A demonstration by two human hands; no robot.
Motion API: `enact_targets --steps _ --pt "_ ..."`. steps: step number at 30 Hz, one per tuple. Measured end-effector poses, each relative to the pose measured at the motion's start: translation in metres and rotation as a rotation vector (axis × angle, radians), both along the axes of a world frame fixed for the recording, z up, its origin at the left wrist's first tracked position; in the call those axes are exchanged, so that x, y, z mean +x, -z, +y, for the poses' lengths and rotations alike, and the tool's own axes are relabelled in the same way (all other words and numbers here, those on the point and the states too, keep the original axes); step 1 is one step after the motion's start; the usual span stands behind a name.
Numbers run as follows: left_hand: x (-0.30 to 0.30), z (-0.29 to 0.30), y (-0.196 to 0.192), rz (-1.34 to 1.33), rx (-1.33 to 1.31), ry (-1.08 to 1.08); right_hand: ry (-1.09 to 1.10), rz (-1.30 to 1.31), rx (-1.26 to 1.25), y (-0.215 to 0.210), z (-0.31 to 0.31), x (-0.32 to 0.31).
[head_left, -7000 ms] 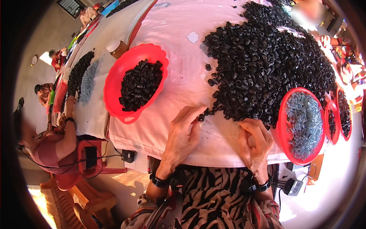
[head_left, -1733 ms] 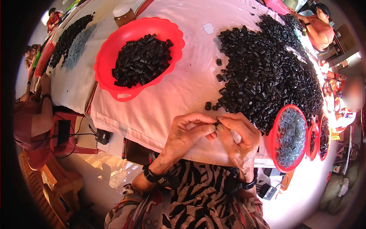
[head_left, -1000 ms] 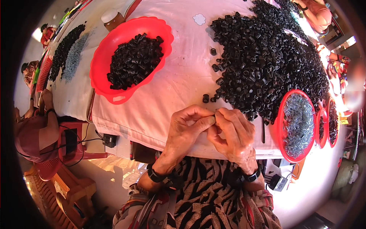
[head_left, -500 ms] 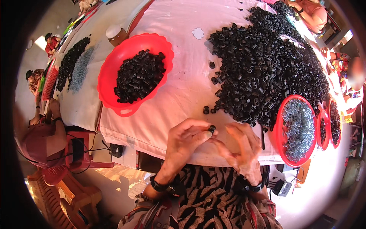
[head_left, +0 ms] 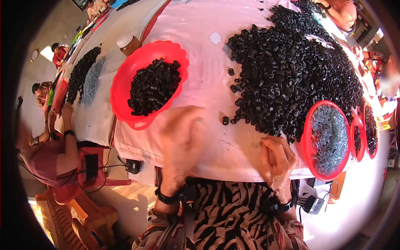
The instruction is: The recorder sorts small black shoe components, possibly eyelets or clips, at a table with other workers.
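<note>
My left hand [head_left: 181,135] is smeared by motion over the cloth, just below the red scalloped basin [head_left: 118,89]; its fingers and anything in them cannot be made out. Inside the basin lies a mound of small black plastic caps [head_left: 155,87]. My right hand [head_left: 277,160] rests by the near edge of the large pile of black ring-like plastic parts [head_left: 287,79], its fingers bent and drawn together. Whether a part is between those fingers is hidden. One loose black part [head_left: 225,121] lies on the cloth between my hands.
A red basin of clear bluish small parts [head_left: 329,137] stands at the right, beside smaller red containers [head_left: 370,131] of black parts. A brown jar with a white lid [head_left: 128,43] stands behind the scalloped basin. Other people sit around the table; one person [head_left: 54,158] is close at left.
My left hand, which held a small black part at its fingertips, has moved left toward the scalloped basin. My right hand has shifted right to the pile's edge, its fingers drawing together.
</note>
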State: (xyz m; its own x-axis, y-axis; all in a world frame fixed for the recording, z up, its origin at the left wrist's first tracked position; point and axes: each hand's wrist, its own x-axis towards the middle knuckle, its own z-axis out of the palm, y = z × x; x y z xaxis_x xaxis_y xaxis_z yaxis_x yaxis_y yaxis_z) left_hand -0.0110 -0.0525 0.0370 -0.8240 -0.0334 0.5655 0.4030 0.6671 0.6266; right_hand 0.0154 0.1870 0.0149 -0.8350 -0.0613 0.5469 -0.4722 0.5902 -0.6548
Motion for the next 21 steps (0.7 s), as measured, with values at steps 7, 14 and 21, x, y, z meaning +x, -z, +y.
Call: enact_targets --steps 7,14,21 --pt "-0.011 0.046 0.024 -0.106 -0.149 0.058 0.015 -0.106 -0.077 0.003 0.004 0.003" --pt "-0.004 0.044 0.032 -0.179 -0.037 0.099 -0.014 -0.175 -0.064 0.003 -0.004 0.003" --pt "0.008 0.04 0.032 -0.299 0.385 0.158 -0.083 -0.136 -0.023 -0.004 -0.017 -0.012"
